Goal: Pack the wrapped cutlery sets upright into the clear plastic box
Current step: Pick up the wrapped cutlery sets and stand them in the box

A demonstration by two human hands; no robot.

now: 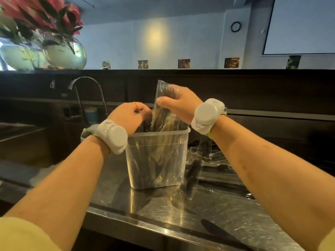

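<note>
Insertion step: right hand point(178, 102) pinches a wrapped set point(164, 105) above the box point(157, 156); left hand point(129, 115) grips packed sets. Next, lower it upright.

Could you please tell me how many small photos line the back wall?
5 photos, in one row above the dark ledge; more may hide behind the vases.

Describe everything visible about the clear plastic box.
The clear plastic box is a tall, square, translucent tub with a thick rim, lidless. It stands upright on the steel counter, filled with wrapped cutlery sets on end. The left hand grips those sets at its mouth; the right hand holds one wrapped set over it.
</note>
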